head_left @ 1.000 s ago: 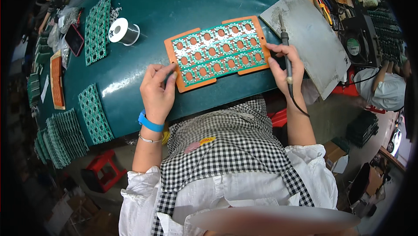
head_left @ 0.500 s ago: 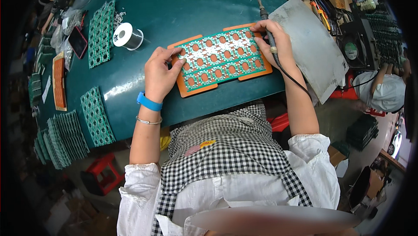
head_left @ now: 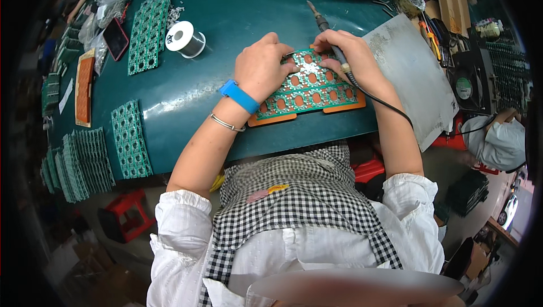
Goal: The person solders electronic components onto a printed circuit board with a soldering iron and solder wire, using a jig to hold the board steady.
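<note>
A green circuit board panel (head_left: 314,96) with rows of oval openings rests on an orange fixture plate (head_left: 277,119) near the table's front edge. My left hand (head_left: 261,68), closed, reaches across the panel's left part, thumb and fingers at its far edge. A soldering iron (head_left: 334,44) is tucked in my right hand (head_left: 355,58), its tip pointing away and up to the left, off the board. The right thumb and fingertips also meet at the panel's far edge. Both hands cover parts of the panel's far side.
Left on the green table are a solder wire spool (head_left: 185,40), loose board panels (head_left: 150,32), a phone (head_left: 116,39) and stacked panels (head_left: 85,162). A grey metal sheet (head_left: 410,75) lies right, near a fan (head_left: 465,86). The iron's black cord (head_left: 384,103) crosses my right wrist.
My left hand has moved from the panel's left end to its far edge, nearer my right hand. The right fingers have shifted inward along that edge, still with the iron.
</note>
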A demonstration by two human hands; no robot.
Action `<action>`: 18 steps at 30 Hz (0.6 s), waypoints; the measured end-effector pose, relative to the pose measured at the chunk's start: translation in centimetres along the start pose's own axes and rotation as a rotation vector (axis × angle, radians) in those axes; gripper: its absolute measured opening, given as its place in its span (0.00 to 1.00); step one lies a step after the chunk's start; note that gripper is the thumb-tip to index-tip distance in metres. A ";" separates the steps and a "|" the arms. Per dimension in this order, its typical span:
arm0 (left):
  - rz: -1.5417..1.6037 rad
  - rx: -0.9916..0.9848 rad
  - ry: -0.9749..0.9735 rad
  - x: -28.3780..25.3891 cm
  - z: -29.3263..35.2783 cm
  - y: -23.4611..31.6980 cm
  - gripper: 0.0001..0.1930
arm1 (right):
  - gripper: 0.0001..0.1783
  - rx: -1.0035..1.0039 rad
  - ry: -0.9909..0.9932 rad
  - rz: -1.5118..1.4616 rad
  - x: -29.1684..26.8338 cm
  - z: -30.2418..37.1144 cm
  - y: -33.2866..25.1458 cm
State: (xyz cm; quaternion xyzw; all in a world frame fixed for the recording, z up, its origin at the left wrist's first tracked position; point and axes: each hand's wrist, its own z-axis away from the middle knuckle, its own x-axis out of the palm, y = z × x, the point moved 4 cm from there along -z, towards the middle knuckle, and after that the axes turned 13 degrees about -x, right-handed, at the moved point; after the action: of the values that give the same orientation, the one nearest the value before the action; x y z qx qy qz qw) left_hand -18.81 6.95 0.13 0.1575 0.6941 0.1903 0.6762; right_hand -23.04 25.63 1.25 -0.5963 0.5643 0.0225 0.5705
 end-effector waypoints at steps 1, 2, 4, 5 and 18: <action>-0.015 -0.019 -0.018 -0.1 -0.1 0.1 0.15 | 0.17 0.052 0.003 -0.012 0.0 0.1 0.0; -0.015 -0.023 -0.019 -0.3 -0.1 0.1 0.15 | 0.17 0.104 0.006 -0.025 0.1 0.2 0.1; -0.035 -0.026 -0.036 -0.3 0.0 0.1 0.15 | 0.16 0.071 0.002 0.030 0.4 0.3 -0.2; -0.035 -0.028 -0.037 -0.2 0.0 0.0 0.15 | 0.16 0.036 0.000 0.087 0.6 0.3 -0.3; 0.028 -0.120 0.026 -2.7 1.4 -2.9 0.16 | 0.20 0.014 -0.026 0.113 1.0 -1.2 -1.5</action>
State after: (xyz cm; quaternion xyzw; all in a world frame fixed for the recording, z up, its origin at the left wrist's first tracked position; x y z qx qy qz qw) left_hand -17.20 3.20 1.10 0.1237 0.6880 0.2431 0.6725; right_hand -22.37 23.69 1.98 -0.5590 0.5897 0.0587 0.5800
